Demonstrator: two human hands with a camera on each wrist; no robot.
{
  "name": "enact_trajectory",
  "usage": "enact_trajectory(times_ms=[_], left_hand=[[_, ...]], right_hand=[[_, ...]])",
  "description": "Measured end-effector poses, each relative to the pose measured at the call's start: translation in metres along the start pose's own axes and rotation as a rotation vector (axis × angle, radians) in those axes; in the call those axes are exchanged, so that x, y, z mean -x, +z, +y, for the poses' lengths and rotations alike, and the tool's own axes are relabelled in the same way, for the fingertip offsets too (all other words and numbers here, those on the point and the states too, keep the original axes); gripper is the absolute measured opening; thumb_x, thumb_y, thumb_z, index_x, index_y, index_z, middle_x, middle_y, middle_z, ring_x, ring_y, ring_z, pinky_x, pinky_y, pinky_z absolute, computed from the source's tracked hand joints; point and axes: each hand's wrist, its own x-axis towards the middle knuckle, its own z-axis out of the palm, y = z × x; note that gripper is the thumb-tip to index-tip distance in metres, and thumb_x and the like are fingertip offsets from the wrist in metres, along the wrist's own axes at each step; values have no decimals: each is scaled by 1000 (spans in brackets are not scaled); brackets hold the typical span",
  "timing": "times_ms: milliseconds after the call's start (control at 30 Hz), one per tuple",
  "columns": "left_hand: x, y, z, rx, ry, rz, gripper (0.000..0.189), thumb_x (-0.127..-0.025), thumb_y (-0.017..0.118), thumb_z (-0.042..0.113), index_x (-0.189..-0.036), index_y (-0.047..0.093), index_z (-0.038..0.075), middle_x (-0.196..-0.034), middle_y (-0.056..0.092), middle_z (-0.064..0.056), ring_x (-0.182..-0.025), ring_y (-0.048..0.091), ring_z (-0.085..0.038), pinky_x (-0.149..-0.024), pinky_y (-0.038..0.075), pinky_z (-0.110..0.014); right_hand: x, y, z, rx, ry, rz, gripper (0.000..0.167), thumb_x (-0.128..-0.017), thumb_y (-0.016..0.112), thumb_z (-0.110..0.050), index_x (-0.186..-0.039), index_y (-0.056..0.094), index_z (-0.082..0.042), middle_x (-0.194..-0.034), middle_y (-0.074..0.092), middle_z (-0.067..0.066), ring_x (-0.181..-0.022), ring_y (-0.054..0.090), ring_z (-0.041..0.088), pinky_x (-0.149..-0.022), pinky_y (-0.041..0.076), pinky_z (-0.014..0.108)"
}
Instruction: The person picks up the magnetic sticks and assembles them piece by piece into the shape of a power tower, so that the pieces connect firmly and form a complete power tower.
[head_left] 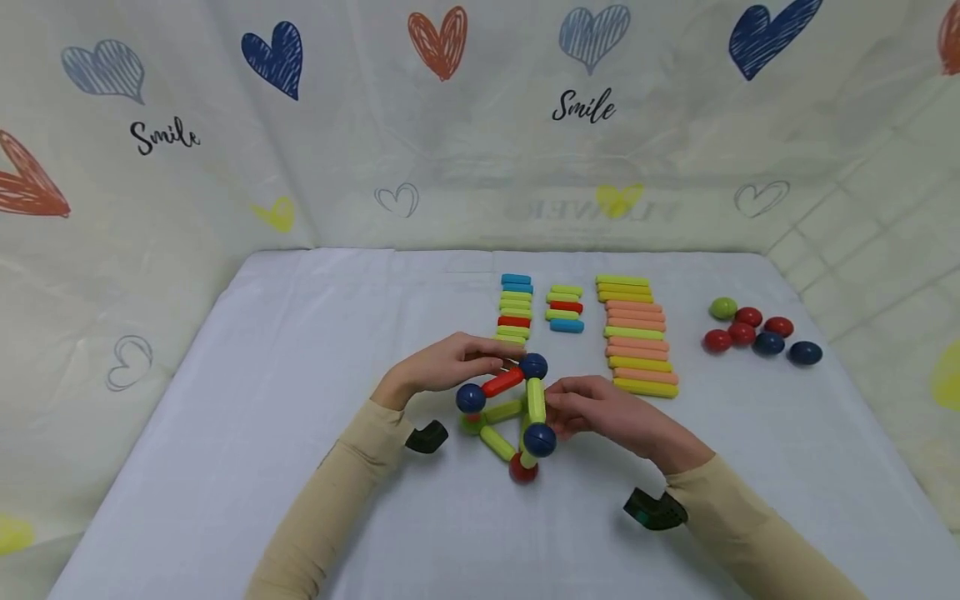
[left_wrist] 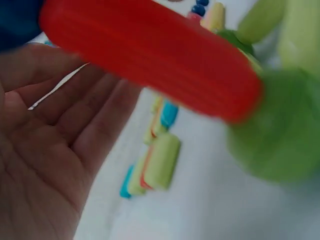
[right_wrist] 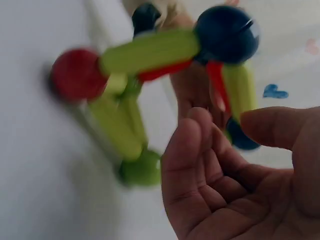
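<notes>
Nearest me, a red ball [head_left: 523, 468] is sitting on the white table [head_left: 285, 500] at the near corner of a frame of rods and balls [head_left: 504, 411], which is standing between two hands. The right hand [head_left: 600, 410] is bending its fingers beside it, thumb over a light-green rod [head_left: 536, 401]; whether it's pinching, I can't tell. The left hand [head_left: 450, 362] is holding its fingers nearly straight, gripping nothing, near a red rod [head_left: 503, 382] and the far blue ball [head_left: 533, 366]. Beyond, short rods [head_left: 515, 321] and longer rods [head_left: 637, 333] are lying in columns, loose balls [head_left: 742, 334] grouping rightward, a heart-printed sheet [head_left: 487, 225] hanging behind.
</notes>
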Motion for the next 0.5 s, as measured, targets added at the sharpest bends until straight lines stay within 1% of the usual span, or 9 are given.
enact_trajectory(times_ms=[67, 100, 167, 233, 300, 367, 433, 500], left_hand=[[2, 2, -7, -2, -14, -14, 38, -104, 47, 19, -141, 54, 14, -138, 57, 2, -125, 51, -9, -104, 43, -29], [2, 3, -10, 0, -23, -24, 38, -104, 46, 17, -141, 53, 13, -138, 56, 2, -125, 51, -9, -104, 42, -29], [1, 5, -14, 13, -38, -42, 40, -103, 45, 15, -142, 51, 12, -139, 55, 1, -122, 52, -11, -103, 43, -30], [-2, 8, -18, 37, -41, -59, 41, -103, 43, 13, -143, 50, 11, -138, 56, 0, -118, 53, -12, -101, 44, -31], [-8, 10, -20, 64, -37, -79, 41, -102, 44, 14, -143, 50, 10, -137, 57, 0, -118, 54, -14, -100, 44, -31], [-14, 12, -22, 88, -24, -99, 41, -101, 47, 14, -142, 50, 9, -134, 58, -1, -117, 55, -16, -99, 45, -32], [-20, 14, -22, 103, -10, -123, 41, -100, 50, 13, -141, 51, 9, -131, 60, -1, -116, 56, -18, -98, 45, -32], [-23, 15, -21, 104, -6, -134, 40, -99, 53, 12, -139, 52, 9, -127, 62, -2, -112, 57, -20, -95, 46, -32]], right_hand=[[3, 2, 7, 123, -9, -2, 33, -101, 54, -32, -116, 62, -4, -98, 64, 7, -90, 60, 23, -82, 52, 33], [3, 5, 12, 192, -13, -5, 30, -99, 57, -32, -113, 64, -7, -93, 64, 5, -86, 59, 21, -78, 51, 31], [4, 15, 19, 333, -37, -18, 24, -96, 63, -33, -105, 65, -11, -82, 62, -1, -77, 56, 16, -68, 46, 27], [3, 28, 22, 432, -82, -22, 22, -92, 68, -36, -99, 65, -15, -74, 58, -6, -69, 53, 12, -61, 43, 25], [1, 42, 22, 516, -135, 22, 26, -87, 72, -43, -92, 66, -18, -67, 54, -9, -63, 51, 8, -56, 40, 23], [1, 52, 20, 585, -187, 92, 27, -84, 75, -45, -87, 66, -20, -65, 53, -12, -60, 50, 5, -54, 41, 23], [1, 59, 18, 649, -212, 151, 25, -83, 75, -44, -84, 66, -20, -64, 53, -13, -59, 49, 3, -55, 42, 22], [2, 62, 17, 691, -207, 186, 25, -84, 75, -42, -82, 65, -19, -62, 52, -13, -59, 48, 3, -54, 42, 23]])
